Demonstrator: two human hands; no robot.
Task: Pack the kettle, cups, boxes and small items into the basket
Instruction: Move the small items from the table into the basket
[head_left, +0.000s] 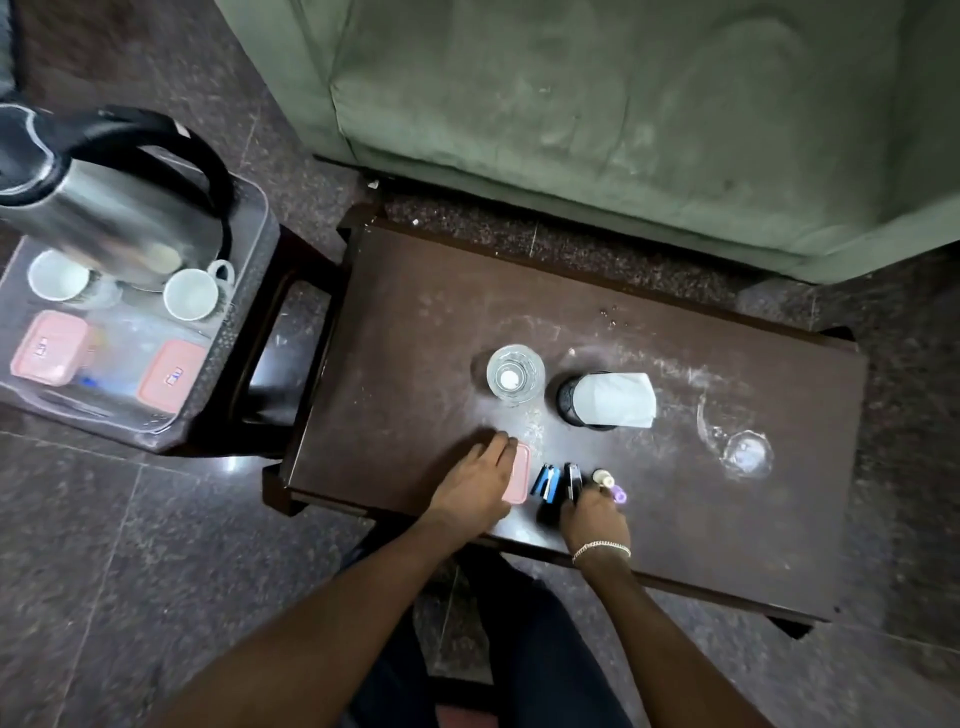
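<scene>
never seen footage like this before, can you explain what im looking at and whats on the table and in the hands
There is no machine here: one camera worn on a person's head looks down at their two bare hands. They are packing things into a clear plastic basket on the left, which already holds a kettle, two white cups and two pink-lidded boxes.

On the dark table stand a glass, a dark holder with tissue and a second glass. The left hand rests on a third pink-lidded box. The right hand reaches among small items near the front edge. Whether either hand has gripped anything yet is unclear.
</scene>
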